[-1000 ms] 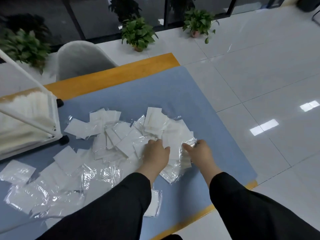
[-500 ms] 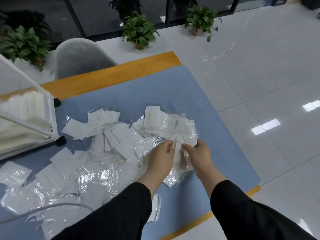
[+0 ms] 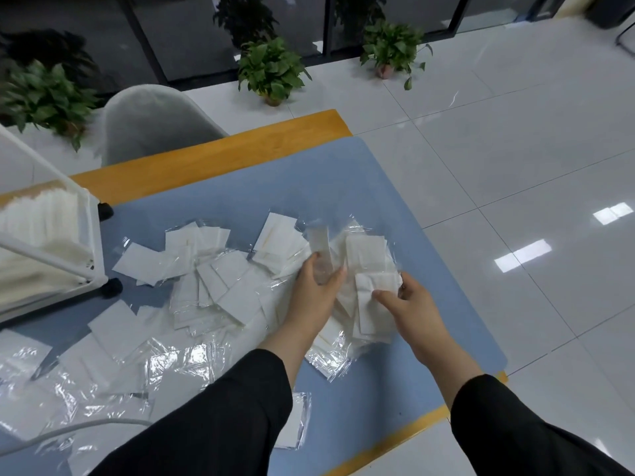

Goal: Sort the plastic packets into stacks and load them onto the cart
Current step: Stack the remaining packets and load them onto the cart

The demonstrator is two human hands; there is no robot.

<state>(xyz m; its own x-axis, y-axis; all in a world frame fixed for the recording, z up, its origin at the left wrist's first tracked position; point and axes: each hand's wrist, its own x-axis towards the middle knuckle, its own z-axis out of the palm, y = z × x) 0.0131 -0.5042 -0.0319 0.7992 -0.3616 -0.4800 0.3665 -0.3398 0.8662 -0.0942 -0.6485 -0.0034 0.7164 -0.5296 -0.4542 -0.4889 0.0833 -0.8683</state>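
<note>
Left hand is pinching one packet upright, long axis pointing away, while right hand is gripping a small stack just to its right, so the packet is heading rightward; cart sitting far left.

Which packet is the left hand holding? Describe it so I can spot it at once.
Start at the blue mat on the table and find the heap of packets at its middle. At the heap's right end, the left hand pinches one packet. It alone sticks up on end, a narrow white strip above the fingers, while its neighbours lie flat.
</note>
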